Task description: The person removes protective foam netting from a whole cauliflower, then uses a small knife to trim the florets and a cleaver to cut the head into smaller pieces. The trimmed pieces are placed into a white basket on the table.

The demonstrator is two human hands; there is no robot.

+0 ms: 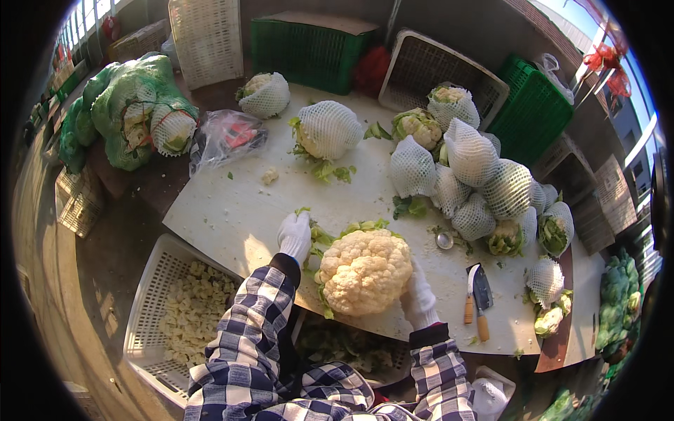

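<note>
A large bare cauliflower (pixel 366 271) with green leaves around its rim lies at the near edge of the white tabletop (pixel 253 194). My right hand (pixel 419 297), in a white glove, is against its right side, with the fingers partly hidden behind it. My left hand (pixel 295 234), also gloved, is at the left of the head beside its leaves; a bit of green leaf shows at its fingertips, and whether it grips the leaf is unclear. To the right lie a cleaver (pixel 482 294), a smaller knife with a wooden handle (pixel 469 294) and a round metal object (pixel 444 240).
Cauliflowers in white foam nets (pixel 463 173) crowd the right side; others stand at the back. A white basket of florets (pixel 138 316) is at the lower left, a crate of leaves (pixel 347 342) below the table edge. Green net sacks (pixel 126 105) and a plastic bag (pixel 226 137) are at the left.
</note>
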